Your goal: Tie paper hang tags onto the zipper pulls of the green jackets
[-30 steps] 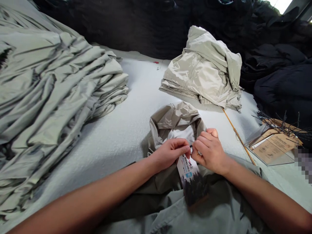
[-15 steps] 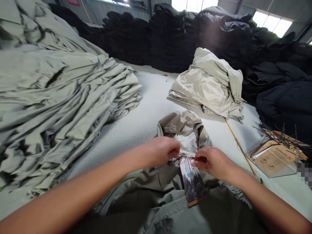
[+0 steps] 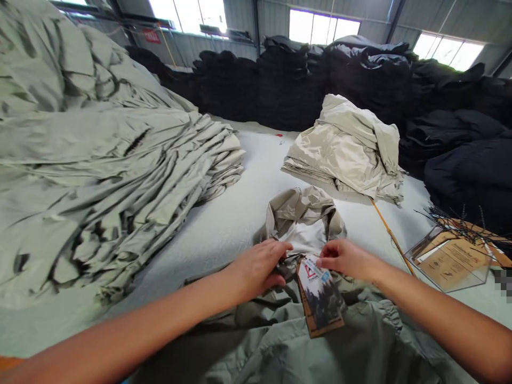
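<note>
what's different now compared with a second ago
The hands, which met above the printed tag, have parted: the left hand moved left and opened against the garment; the right hand is at the tag's upper edge. More of the brown card beneath shows. The view tipped upward. The folded pale pile and clear holder stayed put.

Black garments (image 3: pixel 288 85) stand stacked below bright windows (image 3: pixel 324 28). A red sign (image 3: pixel 151 36) hangs at back left. On the white tabletop (image 3: pixel 226 218), a thin orange stick (image 3: pixel 383 218) reaches a beige garment pile (image 3: pixel 344 141).
</note>
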### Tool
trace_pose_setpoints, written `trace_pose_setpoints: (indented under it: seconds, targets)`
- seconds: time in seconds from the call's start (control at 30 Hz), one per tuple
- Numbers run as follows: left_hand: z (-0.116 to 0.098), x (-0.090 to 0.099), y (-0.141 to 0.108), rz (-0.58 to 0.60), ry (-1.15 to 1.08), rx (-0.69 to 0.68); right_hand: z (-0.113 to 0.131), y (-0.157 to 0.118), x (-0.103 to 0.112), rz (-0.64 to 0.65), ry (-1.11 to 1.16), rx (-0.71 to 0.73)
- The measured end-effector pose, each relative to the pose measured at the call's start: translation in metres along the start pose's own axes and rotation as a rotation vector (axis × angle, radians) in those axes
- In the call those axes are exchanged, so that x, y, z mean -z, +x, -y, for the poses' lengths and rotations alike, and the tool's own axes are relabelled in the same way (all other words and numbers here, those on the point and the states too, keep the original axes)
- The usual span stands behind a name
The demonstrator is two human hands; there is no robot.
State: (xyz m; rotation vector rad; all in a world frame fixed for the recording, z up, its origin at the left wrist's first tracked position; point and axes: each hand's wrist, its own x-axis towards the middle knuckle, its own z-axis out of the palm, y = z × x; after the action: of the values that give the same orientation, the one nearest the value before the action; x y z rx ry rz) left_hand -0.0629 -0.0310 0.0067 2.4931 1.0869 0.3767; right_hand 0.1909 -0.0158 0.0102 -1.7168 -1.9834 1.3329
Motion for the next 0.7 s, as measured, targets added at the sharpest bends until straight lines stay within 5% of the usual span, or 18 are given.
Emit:
trace_pose_setpoints:
  seconds: [0.13,0.33,0.5,0.7]
  targets:
    - [0.001,0.009,-0.001,-0.039,0.026,-0.029,0.001,0.001,0.029,0.200,0.449,-0.071]
    - [-0.002,0.011,0.011,0.006,0.222,-0.023,0.001,0.018,0.050,0.198,0.842,-0.134]
    - [-0.010,0.000,0.020,0.040,0.302,0.015,0.004,0.033,0.047,0.168,0.884,-0.151]
    - [-0.014,-0.002,0.002,-0.151,0.373,-0.388,0.003,0.045,0.055,0.148,0.854,-0.171]
